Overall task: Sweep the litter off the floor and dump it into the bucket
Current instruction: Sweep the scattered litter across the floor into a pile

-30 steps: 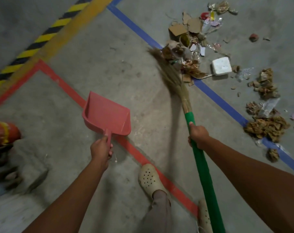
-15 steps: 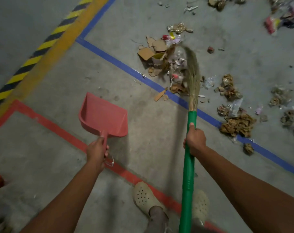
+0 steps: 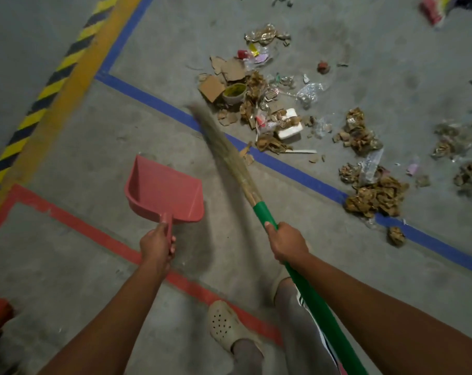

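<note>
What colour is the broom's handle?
Bright green, on the straw-bristled broom's plastic handle; it shows in the head view.

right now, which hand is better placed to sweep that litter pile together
Right. The right hand grips the broom, whose bristles sit at the blue line just beside the litter pile. The left hand only holds the dustpan, short of the pile.

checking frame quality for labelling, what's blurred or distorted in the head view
Head view: the broom is motion-blurred at its bristles; the dustpan, left hand, right hand and litter pile look fairly sharp; the wide lens slightly bows the hazard stripe; lighting is dim, no glare.
</note>
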Demonstrator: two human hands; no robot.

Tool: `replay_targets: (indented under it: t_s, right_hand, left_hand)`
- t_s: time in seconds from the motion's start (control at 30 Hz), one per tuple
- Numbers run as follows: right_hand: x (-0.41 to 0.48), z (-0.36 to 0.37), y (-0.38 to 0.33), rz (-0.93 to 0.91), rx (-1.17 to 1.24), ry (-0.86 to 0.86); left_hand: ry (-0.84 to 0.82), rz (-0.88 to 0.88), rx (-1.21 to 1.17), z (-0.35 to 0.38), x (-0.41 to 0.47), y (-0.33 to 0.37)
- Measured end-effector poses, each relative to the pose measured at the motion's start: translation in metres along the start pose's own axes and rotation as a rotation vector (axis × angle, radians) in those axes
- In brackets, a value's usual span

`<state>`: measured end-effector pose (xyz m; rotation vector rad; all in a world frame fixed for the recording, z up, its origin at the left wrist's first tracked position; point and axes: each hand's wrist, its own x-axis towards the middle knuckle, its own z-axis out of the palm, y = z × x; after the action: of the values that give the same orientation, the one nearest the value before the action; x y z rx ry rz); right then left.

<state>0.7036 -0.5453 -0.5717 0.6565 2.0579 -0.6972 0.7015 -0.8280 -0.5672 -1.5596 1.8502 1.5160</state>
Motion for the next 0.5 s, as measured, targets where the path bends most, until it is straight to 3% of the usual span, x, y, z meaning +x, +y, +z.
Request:
replay_targets:
  t_s: [0.17, 0.3, 0.5]
  right_hand:
    - [0.045, -0.032, 0.036, 0.132, 0.011, -0.075]
    - [0.087, -0.082, 0.063, 0.260, 0.186, 0.026]
    - [0.127, -0.158, 0.099, 0.253, 0.429, 0.262]
  left_hand:
    - [0.009, 0.000, 0.045, 0.047, -0.013, 0.006]
    - [-0.041, -0.013, 0.039, 0.089, -0.020, 0.022]
    - [-0.101, 0.021, 0.058, 0.153, -0.029, 0.058]
